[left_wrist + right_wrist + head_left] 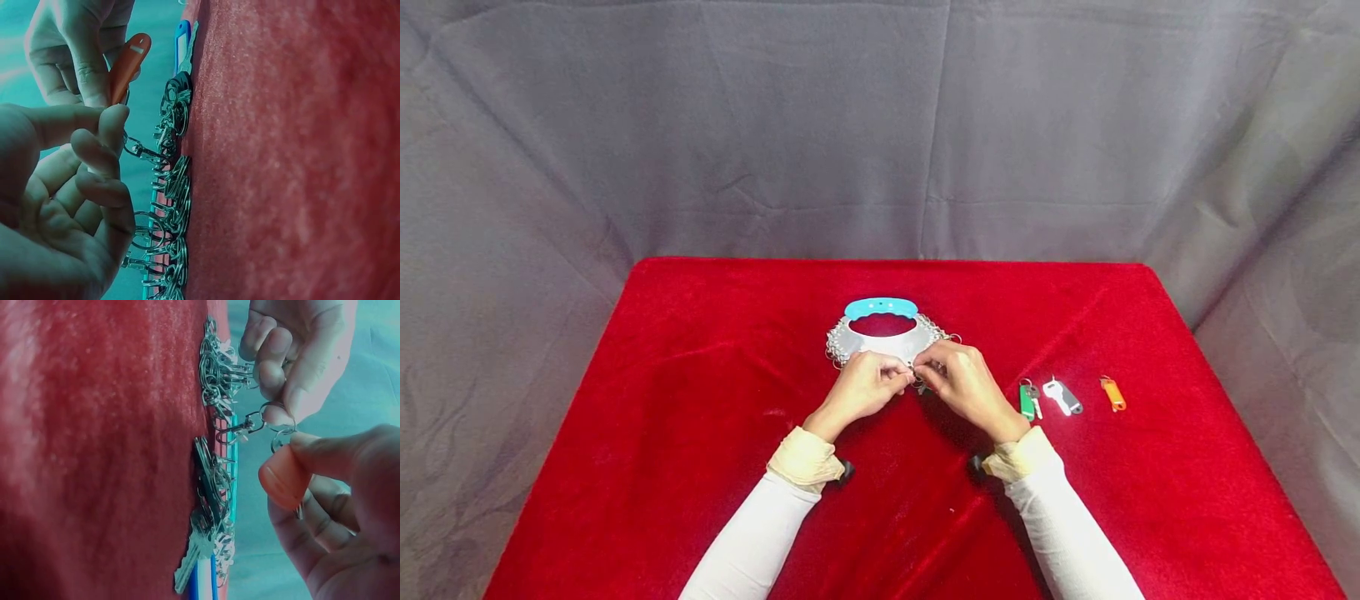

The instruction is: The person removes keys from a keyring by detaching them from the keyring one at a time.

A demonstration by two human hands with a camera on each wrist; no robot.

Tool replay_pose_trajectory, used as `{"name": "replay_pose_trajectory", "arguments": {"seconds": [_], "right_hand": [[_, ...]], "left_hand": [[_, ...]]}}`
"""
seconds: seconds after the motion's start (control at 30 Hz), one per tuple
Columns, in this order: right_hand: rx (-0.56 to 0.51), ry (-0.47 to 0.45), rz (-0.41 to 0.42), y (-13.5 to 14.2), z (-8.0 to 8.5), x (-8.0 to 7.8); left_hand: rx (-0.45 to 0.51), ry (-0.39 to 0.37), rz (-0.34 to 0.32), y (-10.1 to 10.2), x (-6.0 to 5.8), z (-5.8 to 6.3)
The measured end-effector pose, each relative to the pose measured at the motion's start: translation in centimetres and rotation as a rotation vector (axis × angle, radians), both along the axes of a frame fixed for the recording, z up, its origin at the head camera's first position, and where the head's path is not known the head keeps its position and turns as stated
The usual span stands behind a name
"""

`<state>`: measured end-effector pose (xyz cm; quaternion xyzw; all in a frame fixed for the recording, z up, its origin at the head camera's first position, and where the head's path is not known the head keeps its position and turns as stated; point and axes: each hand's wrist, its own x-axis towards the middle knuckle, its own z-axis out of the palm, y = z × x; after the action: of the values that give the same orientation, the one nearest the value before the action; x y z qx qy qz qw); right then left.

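A large white ring-shaped key holder (853, 340) with a blue handle (881, 306) lies on the table, its rim hung with metal split rings and clips (833, 346). At its near edge my left hand (867, 385) pinches a metal split ring (278, 404) linked to a small clip (249, 425). Close beside it, my right hand (967, 387) grips an orange key tag (284, 478) by finger and thumb. The tag's small ring meets the split ring at the left fingertips; whether they are linked I cannot tell. A blue key tag (205, 579) and a key (187, 565) hang nearby.
Right of my right hand lie a green key tag (1026, 402) with a key (1037, 402), a grey tag (1070, 402) with a shiny key (1057, 395), and another orange tag (1115, 395). Red cloth (700, 433) covers the table; grey curtains (820, 125) stand around it.
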<state>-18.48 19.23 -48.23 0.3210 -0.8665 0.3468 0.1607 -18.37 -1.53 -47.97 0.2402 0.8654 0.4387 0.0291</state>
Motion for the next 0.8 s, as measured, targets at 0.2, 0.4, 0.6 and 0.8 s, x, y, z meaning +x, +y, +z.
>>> {"name": "replay_pose_trajectory", "arguments": {"seconds": [0.2,0.4,0.6,0.8], "right_hand": [[0.001,-0.030,-0.048,-0.11,-0.10,0.18],[0.003,-0.042,-0.088,-0.24,-0.19,0.21],[0.031,-0.090,-0.156,-0.12,-0.32,0.13],[0.030,-0.151,-0.198,0.13,0.17,0.01]], "left_hand": [[-0.006,-0.024,0.000,0.10,-0.04,-0.18],[-0.014,-0.027,-0.001,0.20,0.05,-0.25],[-0.011,-0.014,-0.023,0.41,0.01,-0.29],[0.005,-0.016,-0.021,0.45,-0.10,-0.47]]}}
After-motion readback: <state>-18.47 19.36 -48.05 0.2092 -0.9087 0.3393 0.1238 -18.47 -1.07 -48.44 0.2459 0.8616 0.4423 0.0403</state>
